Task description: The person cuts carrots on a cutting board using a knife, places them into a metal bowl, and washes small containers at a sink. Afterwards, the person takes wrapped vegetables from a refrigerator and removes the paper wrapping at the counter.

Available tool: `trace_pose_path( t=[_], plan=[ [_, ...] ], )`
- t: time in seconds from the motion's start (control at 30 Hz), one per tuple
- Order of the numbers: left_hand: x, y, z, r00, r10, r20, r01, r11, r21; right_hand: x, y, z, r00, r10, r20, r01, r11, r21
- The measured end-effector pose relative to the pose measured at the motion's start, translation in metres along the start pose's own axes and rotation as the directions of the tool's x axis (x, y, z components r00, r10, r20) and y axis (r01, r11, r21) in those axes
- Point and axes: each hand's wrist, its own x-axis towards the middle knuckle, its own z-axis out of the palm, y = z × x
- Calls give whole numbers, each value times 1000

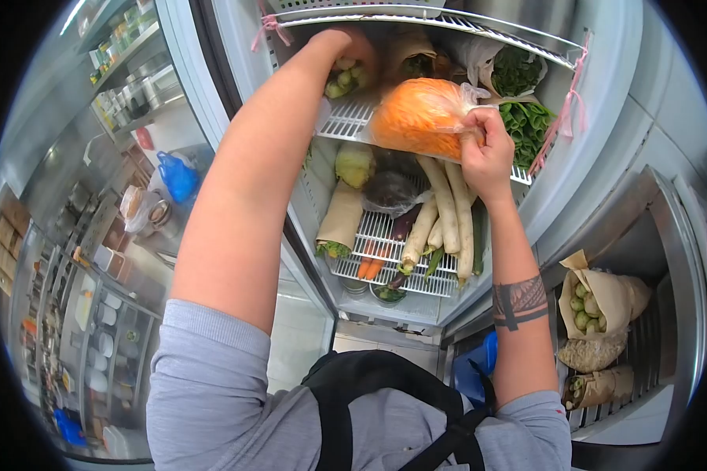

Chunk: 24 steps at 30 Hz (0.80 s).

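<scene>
My right hand (pixel 485 149) is closed on the gathered neck of a clear plastic bag of shredded carrots (pixel 420 118). The bag is at the front edge of the fridge's upper wire shelf (pixel 346 124). My left hand (pixel 355 49) reaches deep into the left side of that shelf, by a bag of round green vegetables (pixel 344 78). Its fingers are mostly hidden in shadow, so its grip cannot be made out. To the right of the carrots are leafy greens (pixel 529 125) and a wrapped bunch of darker herbs (pixel 515 71).
On the lower shelf are long white radishes (pixel 446 208), a cabbage (pixel 355 165), carrots (pixel 371 263) and a paper-wrapped bundle (pixel 340 216). The open glass door (pixel 294 330) stands at left. An open steel drawer (pixel 668 259) at right holds a paper bag of green vegetables (pixel 605 302).
</scene>
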Motion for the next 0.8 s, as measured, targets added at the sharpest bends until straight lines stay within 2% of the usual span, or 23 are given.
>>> trace_pose_path(
  t=[0.07,0.1,0.17,0.23,0.3,0.4,0.43,0.47,0.5,0.6,0.7,0.77,0.8],
  plan=[
    [10,-8,-5,991,-104,88,114,988,-106,-1,2,0,1000,5,0,-5,1000,-6],
    [6,-5,-8,991,-105,89,114,988,-108,-1,3,1,1000,12,-1,-12,1000,-13],
    [-10,11,-12,995,-92,38,93,996,-17,0,0,1,1000,17,3,-17,1000,1],
    [-14,27,-1,996,-86,11,82,976,201,-1,-2,2,1000,26,3,-26,1000,17],
    [-24,45,3,995,-59,79,41,977,210,1,-3,3,1000,1,-17,-1,1000,11],
    [-23,50,34,998,43,-45,-22,921,390,1,1,4,1000,21,-11,-21,1000,17],
    [-2,44,53,971,-74,-226,138,949,285,1,1,4,1000,20,-12,-20,1000,15],
    [10,43,63,900,-203,-385,278,949,150,2,2,3,1000,4,-3,-4,1000,6],
    [5,51,63,901,-200,-385,276,949,151,2,2,3,1000,-10,5,10,1000,-3],
    [-13,63,65,833,-339,-436,371,928,-13,3,1,3,1000,-5,3,5,1000,-19],
    [-18,54,56,839,-250,-484,279,960,-14,2,0,3,1000,12,10,-11,1000,-13],
    [-17,43,47,923,-139,-359,186,977,101,3,-1,1,1000,7,18,-7,1000,-7],
    [-20,46,44,923,-130,-361,180,978,109,3,-1,1,1000,6,29,-6,1000,0]
  ],
)
